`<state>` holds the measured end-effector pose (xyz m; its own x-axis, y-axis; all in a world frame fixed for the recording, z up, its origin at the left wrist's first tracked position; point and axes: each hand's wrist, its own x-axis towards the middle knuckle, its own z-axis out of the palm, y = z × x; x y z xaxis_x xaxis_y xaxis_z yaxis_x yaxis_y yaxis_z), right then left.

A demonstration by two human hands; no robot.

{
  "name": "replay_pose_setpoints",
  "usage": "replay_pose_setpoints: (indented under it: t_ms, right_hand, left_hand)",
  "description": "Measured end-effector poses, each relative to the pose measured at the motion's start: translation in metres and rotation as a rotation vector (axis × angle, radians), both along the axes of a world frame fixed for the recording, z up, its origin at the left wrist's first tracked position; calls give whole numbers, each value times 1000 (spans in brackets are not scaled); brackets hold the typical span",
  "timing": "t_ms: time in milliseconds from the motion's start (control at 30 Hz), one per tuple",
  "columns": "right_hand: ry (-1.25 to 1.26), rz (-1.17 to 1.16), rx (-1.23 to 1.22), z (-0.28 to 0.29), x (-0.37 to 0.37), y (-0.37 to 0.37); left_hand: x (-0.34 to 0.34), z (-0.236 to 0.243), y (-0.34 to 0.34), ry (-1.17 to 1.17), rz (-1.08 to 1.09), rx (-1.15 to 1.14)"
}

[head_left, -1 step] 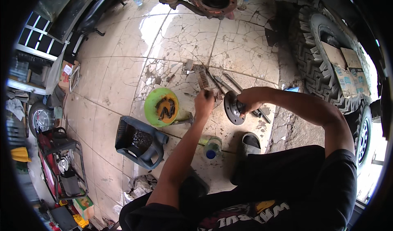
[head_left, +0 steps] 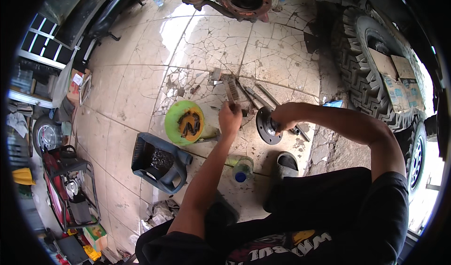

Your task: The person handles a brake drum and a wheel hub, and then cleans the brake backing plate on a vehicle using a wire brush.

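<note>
My left hand [head_left: 230,120] grips a wire brush [head_left: 230,87] with rows of bristles, over the cracked tiles. My right hand [head_left: 284,115] is closed on the shaft of a dark round metal flange [head_left: 266,131] with bolt holes, held tilted just right of the brush. Behind them lie several metal rods and bars [head_left: 267,93]. To the left sit a green bowl [head_left: 171,128] with dark metal pieces in an orange-yellow middle, and a cut blue-grey plastic container [head_left: 174,180] with dark liquid. A clear bottle with a blue cap [head_left: 242,171] stands near my foot.
A rusty axle hub [head_left: 260,11] is at the top. A big treaded tyre [head_left: 352,63] with cardboard on it and a smaller wheel [head_left: 414,161] line the right side. A red-framed machine [head_left: 66,190], boxes and shelving fill the left. My sandalled foot [head_left: 286,164] is below my hands.
My left hand has shifted slightly to the left with the brush. The flange in my right hand has moved very slightly down and to the left.
</note>
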<state>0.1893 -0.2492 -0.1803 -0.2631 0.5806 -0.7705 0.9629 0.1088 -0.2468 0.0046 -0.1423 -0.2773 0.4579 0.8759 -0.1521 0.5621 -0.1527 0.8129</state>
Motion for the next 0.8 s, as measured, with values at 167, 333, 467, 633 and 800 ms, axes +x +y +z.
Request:
replay_pose_setpoints:
  t_ms: [167,333,467,633,800]
  right_hand:
    - [-127,212,-58,-33,-28,-5]
    - [-105,331,-32,-63,-47,-3]
    - [-106,327,6,-81,-54,-7]
    - [-85,199,18,-84,-66,11]
    - [136,-181,136,2,-48,44]
  left_hand:
    - [-3,-30,8,239,128,105]
    - [-14,-46,25,361,53,22]
    - [-23,-29,39,115,53,-399]
    - [-25,50,30,-166,-75,-544]
    - [-41,89,40,-436,-98,-623]
